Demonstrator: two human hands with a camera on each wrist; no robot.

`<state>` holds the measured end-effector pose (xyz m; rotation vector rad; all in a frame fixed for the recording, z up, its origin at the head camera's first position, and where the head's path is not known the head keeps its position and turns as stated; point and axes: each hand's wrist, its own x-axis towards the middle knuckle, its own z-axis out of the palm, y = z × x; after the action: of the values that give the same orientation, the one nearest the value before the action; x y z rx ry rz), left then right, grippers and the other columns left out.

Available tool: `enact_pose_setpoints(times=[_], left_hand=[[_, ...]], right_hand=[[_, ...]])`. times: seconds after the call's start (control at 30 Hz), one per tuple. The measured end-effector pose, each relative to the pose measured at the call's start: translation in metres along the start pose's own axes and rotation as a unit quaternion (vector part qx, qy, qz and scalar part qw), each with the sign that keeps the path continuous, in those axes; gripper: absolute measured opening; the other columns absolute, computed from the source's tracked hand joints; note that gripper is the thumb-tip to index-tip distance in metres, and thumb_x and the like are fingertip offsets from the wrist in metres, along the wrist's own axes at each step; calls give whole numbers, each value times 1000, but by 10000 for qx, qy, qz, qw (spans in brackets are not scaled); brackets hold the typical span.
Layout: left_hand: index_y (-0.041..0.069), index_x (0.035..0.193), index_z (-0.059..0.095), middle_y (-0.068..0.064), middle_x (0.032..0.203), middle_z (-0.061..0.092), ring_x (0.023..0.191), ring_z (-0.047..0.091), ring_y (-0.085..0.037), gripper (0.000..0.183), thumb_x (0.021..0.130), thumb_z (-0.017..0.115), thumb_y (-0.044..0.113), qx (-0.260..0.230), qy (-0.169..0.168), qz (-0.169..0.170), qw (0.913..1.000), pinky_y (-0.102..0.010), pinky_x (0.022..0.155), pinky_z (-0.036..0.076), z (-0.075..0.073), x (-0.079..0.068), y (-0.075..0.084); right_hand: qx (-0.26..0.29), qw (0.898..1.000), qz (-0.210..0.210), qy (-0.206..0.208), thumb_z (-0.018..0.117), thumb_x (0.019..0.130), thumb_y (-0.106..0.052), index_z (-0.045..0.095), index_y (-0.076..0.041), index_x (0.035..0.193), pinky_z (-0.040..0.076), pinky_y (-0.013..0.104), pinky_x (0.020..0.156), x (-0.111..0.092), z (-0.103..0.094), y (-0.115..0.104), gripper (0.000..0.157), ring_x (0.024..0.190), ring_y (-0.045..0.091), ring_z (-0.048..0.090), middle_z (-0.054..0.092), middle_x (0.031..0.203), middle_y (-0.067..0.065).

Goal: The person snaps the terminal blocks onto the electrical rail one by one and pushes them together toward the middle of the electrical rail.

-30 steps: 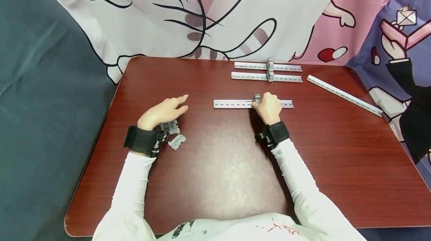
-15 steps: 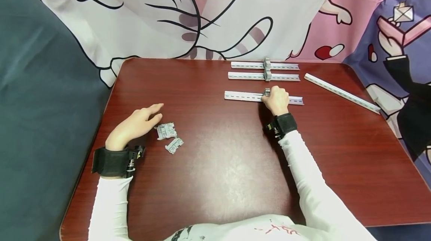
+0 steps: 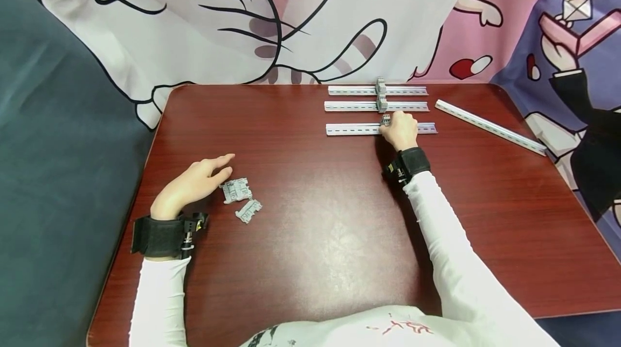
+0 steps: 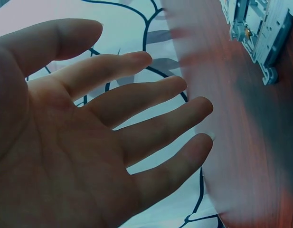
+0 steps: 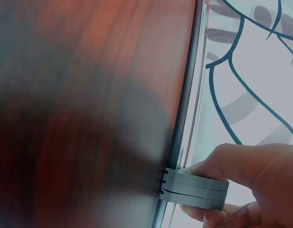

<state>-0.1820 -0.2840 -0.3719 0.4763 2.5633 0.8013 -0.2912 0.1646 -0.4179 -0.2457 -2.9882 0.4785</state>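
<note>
My right hand (image 3: 401, 130) pinches a small stack of grey terminal blocks (image 5: 194, 190) seated on a slotted metal DIN rail (image 3: 352, 130). Thumb and fingers take the blocks from either side in the right wrist view; part of the rail is hidden under the hand. Over the left of the table, my left hand (image 3: 191, 185) is held with its fingers extended and nothing in its palm. Just right of its fingers lie loose grey terminal blocks (image 3: 236, 191), with another terminal block (image 3: 249, 210) slightly nearer my body.
Behind the right hand, two parallel rails (image 3: 350, 106) lie near the back edge, each carrying terminal blocks (image 3: 381, 103). A bare rail (image 3: 490, 127) lies slanted at the right. A printed cloth (image 3: 204, 50) hangs behind the brown table (image 3: 310, 261).
My right hand has moved the rail with its blocks away from me, toward the two back rails, and straightened it. My left hand has drawn back leftward, uncovering the loose blocks.
</note>
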Motion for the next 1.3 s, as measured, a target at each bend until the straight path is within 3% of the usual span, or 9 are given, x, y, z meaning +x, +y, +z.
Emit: enact_pose_setpoints(times=[0.27, 0.63, 0.77, 0.93, 1.0, 1.17, 1.3], left_hand=[[-4, 148, 33, -28, 148, 38, 136, 38, -43, 52, 102, 43, 18, 49, 9, -9, 10000, -59, 108, 33, 1, 1, -2], [-5, 147, 35, -29, 146, 41, 135, 40, -44, 51, 102, 43, 20, 154, -2, 40, 9999, -59, 106, 35, 0, 0, -4], [-5, 147, 34, -29, 147, 39, 136, 38, -44, 51, 102, 44, 18, 91, 14, 46, 9999, -60, 107, 34, 2, -2, -6], [-7, 145, 36, -31, 145, 40, 134, 40, -46, 51, 102, 45, 18, 88, -13, 118, 9999, -60, 105, 35, 6, -1, -7], [-7, 145, 36, -31, 145, 41, 134, 40, -46, 51, 102, 45, 19, 99, 3, 113, 9999, -60, 105, 35, 6, 0, -7], [-5, 146, 36, -31, 145, 41, 133, 41, -46, 51, 102, 44, 20, 109, 26, 25, 9999, -61, 104, 36, 4, 0, -5], [-5, 146, 34, -32, 145, 40, 132, 41, -46, 52, 102, 45, 20, 52, -36, -60, 10000, -62, 103, 37, 6, -2, -6]], right_hand=[[26, 9997, -182, 161, 63, 76, -15, 43, -8, 56, 50, 57, 74, 8, 1, 1, 30, 83, 49, 64, 67, 80, 28], [252, 9992, -60, 315, 64, 77, -16, 42, -9, 57, 49, 58, 72, 11, 4, -6, 31, 81, 50, 64, 63, 75, 24], [320, 9990, 120, 295, 67, 82, -31, 40, -10, 56, 49, 54, 60, 7, 4, 1, 43, 71, 44, 63, 57, 67, 19], [403, 9967, 647, 266, 55, 90, -53, 54, -3, 63, 50, 56, 64, 2, -11, 33, 57, 83, 48, 65, 66, 84, 29], [442, 9948, 799, 460, 50, 93, -47, 62, -2, 71, 50, 60, 72, 6, -20, 50, 51, 93, 51, 63, 67, 98, 32], [355, 9923, 899, 772, 45, 91, -23, 60, 6, 86, 46, 62, 82, 24, -35, 94, 33, 101, 54, 57, 61, 106, 35], [-53, 9963, 823, 237, 43, 88, -19, 52, 16, 108, 41, 63, 93, 37, -42, 126, 41, 112, 56, 46, 49, 118, 40]])
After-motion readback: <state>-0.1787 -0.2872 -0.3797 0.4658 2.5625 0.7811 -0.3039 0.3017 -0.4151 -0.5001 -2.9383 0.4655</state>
